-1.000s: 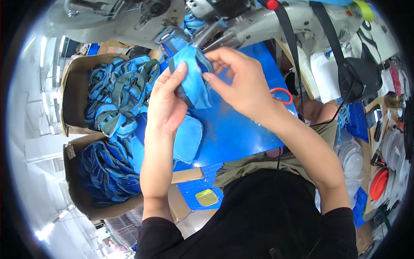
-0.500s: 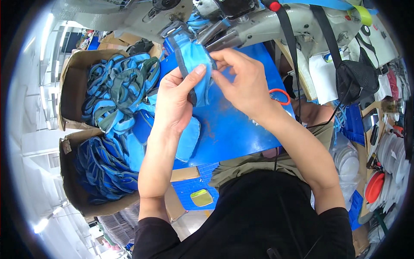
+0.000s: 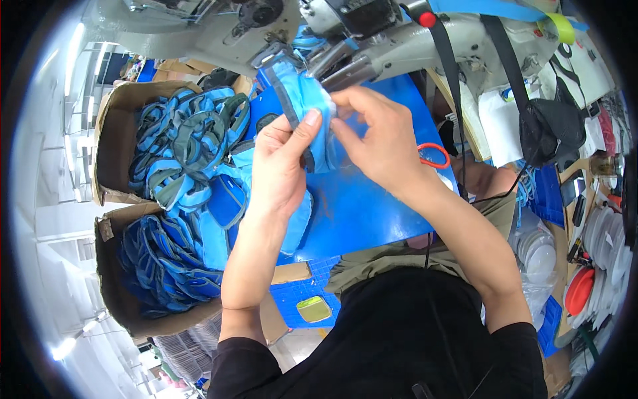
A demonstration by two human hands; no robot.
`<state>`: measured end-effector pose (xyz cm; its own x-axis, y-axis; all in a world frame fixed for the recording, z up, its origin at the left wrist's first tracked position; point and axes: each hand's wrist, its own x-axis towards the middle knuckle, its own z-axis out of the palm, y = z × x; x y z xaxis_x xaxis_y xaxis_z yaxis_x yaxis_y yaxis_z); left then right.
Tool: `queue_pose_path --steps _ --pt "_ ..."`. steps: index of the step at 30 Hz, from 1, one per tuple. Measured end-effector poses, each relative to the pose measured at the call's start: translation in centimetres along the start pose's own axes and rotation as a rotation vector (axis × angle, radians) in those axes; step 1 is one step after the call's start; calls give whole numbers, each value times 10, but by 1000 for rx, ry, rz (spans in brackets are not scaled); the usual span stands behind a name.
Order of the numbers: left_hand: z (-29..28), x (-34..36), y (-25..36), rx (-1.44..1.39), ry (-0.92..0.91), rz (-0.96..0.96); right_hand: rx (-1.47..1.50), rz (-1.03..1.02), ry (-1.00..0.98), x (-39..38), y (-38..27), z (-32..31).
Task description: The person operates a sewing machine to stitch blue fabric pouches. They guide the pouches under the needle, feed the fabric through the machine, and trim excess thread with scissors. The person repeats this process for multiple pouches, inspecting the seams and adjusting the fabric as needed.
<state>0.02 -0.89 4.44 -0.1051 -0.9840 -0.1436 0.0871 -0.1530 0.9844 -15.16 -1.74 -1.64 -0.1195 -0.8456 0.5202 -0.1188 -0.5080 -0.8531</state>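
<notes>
A light-blue fabric piece with dark grey edging (image 3: 302, 93) hangs just below the sewing machine's head (image 3: 339, 63). My left hand (image 3: 282, 156) pinches it, thumb on top and fingers behind. At its right edge my right hand (image 3: 375, 130) has thumb and forefinger brought together at the cloth's frayed border; a whitish bit shows there, too small to name. Under my hands lies the blue tabletop (image 3: 372, 213). More light-blue fabric pieces (image 3: 299, 223) lie beside my left forearm.
Two cardboard boxes stand at the left, the far one (image 3: 113, 146) with blue-and-grey strips, the near one (image 3: 109, 279) with darker blue pieces. Red-handled scissors (image 3: 435, 154) lie on the table's right side. Black straps (image 3: 445, 60) and a mesh pouch (image 3: 551, 130) hang at the right.
The whole view has shifted slightly. My hands keep their hold on the fabric, and the right fingers have moved a little along its edge.
</notes>
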Motion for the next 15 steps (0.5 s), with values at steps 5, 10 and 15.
queue_pose_path --steps 5,10,15 --pt "-9 10 5 61 -7 31 16 -14 25 8 4 10" --pt "-13 20 13 45 -35 20 157 125 162 5 3 26" --pt "-19 24 21 137 -52 35 425 350 271 -9 13 52"
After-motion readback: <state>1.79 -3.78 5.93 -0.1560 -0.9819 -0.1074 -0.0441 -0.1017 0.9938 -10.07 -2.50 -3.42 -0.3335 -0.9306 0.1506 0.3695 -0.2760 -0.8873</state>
